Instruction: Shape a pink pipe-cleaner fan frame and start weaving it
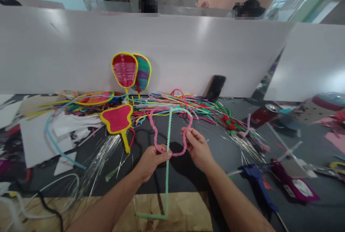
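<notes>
Between both hands I hold up a pink pipe-cleaner frame (155,133) bent into a wavy outline. A mint-green pipe cleaner (167,178) runs down across its middle, bends over the top right edge, and has its lower end turned left. My left hand (155,158) pinches the bottom of the frame where the green strand crosses it. My right hand (196,145) grips the frame's right side between thumb and fingers. Left of the frame lies a finished pink fan (117,119) with a yellow rim and handle.
Loose colored pipe cleaners (161,102) heap along the white divider (175,52), where more yellow-rimmed fans (124,70) lean. A black phone (216,87) stands there too. Rightward are a red soda can (264,115), a blue glue gun (256,181) and wire stems (245,144).
</notes>
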A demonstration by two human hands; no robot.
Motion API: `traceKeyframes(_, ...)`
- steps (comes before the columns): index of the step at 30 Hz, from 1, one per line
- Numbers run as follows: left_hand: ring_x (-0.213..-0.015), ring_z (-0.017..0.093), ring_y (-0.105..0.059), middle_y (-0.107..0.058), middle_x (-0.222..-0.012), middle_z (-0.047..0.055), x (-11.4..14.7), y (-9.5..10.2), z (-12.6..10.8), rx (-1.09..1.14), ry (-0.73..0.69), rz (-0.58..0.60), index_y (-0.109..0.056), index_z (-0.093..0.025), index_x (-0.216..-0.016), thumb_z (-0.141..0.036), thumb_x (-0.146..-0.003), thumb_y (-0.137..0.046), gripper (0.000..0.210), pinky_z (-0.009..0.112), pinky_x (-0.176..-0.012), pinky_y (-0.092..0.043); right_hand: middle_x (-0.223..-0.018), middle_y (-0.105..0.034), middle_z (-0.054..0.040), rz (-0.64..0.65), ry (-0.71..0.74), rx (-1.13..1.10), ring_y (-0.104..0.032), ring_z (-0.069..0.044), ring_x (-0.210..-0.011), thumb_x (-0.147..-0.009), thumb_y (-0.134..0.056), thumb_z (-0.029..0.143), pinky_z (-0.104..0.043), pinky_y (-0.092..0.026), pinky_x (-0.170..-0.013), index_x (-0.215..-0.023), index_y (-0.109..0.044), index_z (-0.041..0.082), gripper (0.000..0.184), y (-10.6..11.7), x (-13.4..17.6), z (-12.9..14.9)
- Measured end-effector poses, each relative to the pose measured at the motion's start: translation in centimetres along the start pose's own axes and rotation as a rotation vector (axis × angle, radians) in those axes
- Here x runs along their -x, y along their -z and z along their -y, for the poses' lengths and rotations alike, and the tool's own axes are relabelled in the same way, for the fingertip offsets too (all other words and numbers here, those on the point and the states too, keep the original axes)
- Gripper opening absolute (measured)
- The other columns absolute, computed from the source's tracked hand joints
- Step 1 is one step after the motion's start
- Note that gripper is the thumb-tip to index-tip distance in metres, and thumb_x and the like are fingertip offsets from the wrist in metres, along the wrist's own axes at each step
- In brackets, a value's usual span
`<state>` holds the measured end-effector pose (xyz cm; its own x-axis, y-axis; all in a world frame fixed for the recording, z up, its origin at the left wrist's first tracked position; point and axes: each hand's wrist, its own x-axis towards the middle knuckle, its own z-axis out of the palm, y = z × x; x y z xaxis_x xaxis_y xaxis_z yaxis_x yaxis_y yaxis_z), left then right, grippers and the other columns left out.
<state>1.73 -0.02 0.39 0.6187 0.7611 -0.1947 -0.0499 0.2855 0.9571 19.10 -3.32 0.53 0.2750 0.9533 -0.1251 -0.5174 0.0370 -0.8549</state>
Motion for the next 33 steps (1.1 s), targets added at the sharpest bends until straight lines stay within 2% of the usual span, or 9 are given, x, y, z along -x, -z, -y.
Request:
traceKeyframes(4, -0.065, 0.011, -0.044, -0.051, -0.066, -0.001, 0.2, -0.5, 0.4, 0.012, 0.015, 0.029, -0.049, -0.015, -0.059, -0.031, -0.069, -0.069, 0.028, 0.025, -0.065, -0.033, -0.071, -0.059, 0.0006, -0.039, -0.020, -0.009, -0.046, -0.007, -0.055, -0.067, -0.072, 0.039, -0.018, -0.035, -0.050, -0.081, -0.066, 0.019, 0.025, 0.1, -0.1, -0.3)
traceKeyframes(10, -0.066, 0.010, -0.044, -0.052, -0.067, -0.002, 0.6, -1.0, 0.3, 0.040, 0.018, 0.041, -0.053, -0.014, -0.059, -0.031, -0.067, -0.072, 0.027, 0.024, -0.066, -0.033, -0.065, -0.054, 0.0030, -0.041, 0.023, -0.043, -0.042, -0.006, -0.051, -0.069, -0.071, 0.040, -0.019, -0.033, -0.048, -0.078, -0.062, 0.019, 0.025, 0.0, -0.2, -0.9)
traceKeyframes(19, -0.068, 0.011, -0.044, -0.052, -0.069, -0.001, 0.5, -0.8, 0.3, -0.045, -0.024, 0.055, -0.055, -0.014, -0.060, -0.033, -0.070, -0.069, 0.025, 0.024, -0.067, -0.033, -0.061, -0.052, 0.0043, -0.063, 0.049, -0.087, -0.040, -0.005, -0.049, -0.069, -0.071, 0.038, -0.018, -0.032, -0.048, -0.076, -0.061, 0.019, 0.023, -0.2, -0.2, -1.1)
traceKeyframes(26, -0.065, 0.011, -0.042, -0.048, -0.064, -0.002, 0.3, -0.7, 0.1, -0.049, -0.018, -0.032, -0.051, -0.015, -0.058, -0.037, -0.066, -0.071, 0.031, 0.024, -0.065, -0.033, -0.069, -0.058, 0.0013, -0.073, -0.056, -0.053, -0.046, -0.008, -0.053, -0.066, -0.071, 0.045, -0.020, -0.037, -0.049, -0.082, -0.064, 0.019, 0.031, 0.2, -0.6, -0.9)
traceKeyframes(28, -0.064, 0.011, -0.041, -0.047, -0.064, -0.002, 0.1, -0.3, 0.2, -0.051, -0.030, -0.074, -0.052, -0.015, -0.060, -0.037, -0.067, -0.070, 0.029, 0.023, -0.064, -0.032, -0.069, -0.058, 0.0008, -0.029, -0.084, -0.053, -0.047, -0.008, -0.054, -0.069, -0.067, 0.050, -0.020, -0.038, -0.050, -0.082, -0.065, 0.019, 0.034, 0.2, -0.5, -0.8)
traceKeyframes(30, -0.063, 0.011, -0.041, -0.046, -0.063, -0.002, -0.2, 0.1, 0.3, -0.069, -0.041, -0.128, -0.055, -0.015, -0.064, -0.038, -0.069, -0.068, 0.028, 0.023, -0.063, -0.032, -0.065, -0.055, 0.0014, 0.069, -0.114, -0.010, -0.045, -0.008, -0.053, -0.072, -0.064, 0.052, -0.020, -0.037, -0.050, -0.079, -0.064, 0.018, 0.034, 0.1, -0.3, -0.9)
traceKeyframes(33, -0.064, 0.012, -0.043, -0.049, -0.063, -0.002, -0.4, 0.5, 0.3, -0.095, -0.055, -0.172, -0.059, -0.014, -0.067, -0.041, -0.069, -0.067, 0.028, 0.024, -0.063, -0.033, -0.064, -0.054, 0.0023, 0.229, -0.162, 0.122, -0.044, -0.007, -0.051, -0.070, -0.068, 0.044, -0.020, -0.035, -0.049, -0.082, -0.063, 0.018, 0.029, -0.3, 0.5, -1.3)
